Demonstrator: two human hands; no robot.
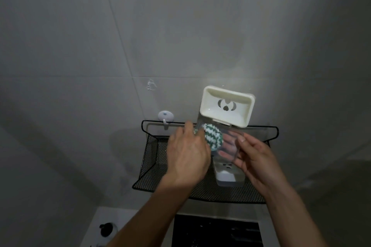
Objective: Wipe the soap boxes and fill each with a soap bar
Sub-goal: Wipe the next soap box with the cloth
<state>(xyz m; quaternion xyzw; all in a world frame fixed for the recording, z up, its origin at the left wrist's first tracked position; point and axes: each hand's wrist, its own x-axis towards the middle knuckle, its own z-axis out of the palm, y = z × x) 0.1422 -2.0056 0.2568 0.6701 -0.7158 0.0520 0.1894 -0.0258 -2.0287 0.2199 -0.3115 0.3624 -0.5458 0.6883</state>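
Head view: at centre, the right hand grips a clear plastic soap box lid, its fingers showing through the plastic. The left hand, at 9 o'clock of the lid, pinches a green-and-white knitted scrubber against it. At 12 o'clock a cream soap box hangs on the tiled wall. Below, at 6 o'clock, a black mesh basket holds another soap box.
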